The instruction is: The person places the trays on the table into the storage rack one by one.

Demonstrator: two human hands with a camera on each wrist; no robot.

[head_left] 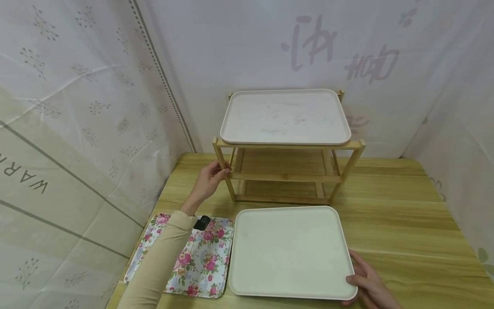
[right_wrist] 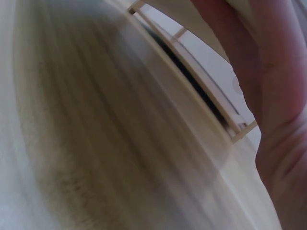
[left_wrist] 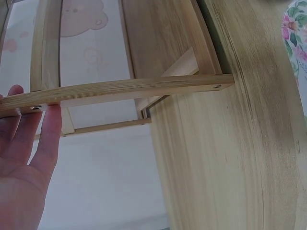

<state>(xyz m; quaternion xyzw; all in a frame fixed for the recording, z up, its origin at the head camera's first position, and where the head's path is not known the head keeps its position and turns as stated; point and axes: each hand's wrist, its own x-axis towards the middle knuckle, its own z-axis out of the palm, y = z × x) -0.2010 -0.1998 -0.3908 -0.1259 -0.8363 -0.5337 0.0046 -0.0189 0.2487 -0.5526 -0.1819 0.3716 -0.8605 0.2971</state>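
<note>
A wooden rack (head_left: 285, 177) with several levels stands at the back of the table. My left hand (head_left: 208, 182) holds its front left post at about the middle shelf's height. In the left wrist view, the fingers (left_wrist: 50, 134) of that hand curl round the wooden bar. My right hand (head_left: 366, 281) grips a plain cream tray (head_left: 289, 253) by its near right corner, the thumb over the rim and the other fingers beneath. That tray lies in front of the rack. Across the rack's top rests a white marbled tray (head_left: 285, 116).
A floral tray (head_left: 210, 274) lies left of the cream one, partly hidden under my left forearm. The wood-grain table (head_left: 409, 223) extends to the right. Printed curtains (head_left: 88, 86) hang behind and on both sides. A black wrist device (head_left: 202, 223) sits at my left cuff.
</note>
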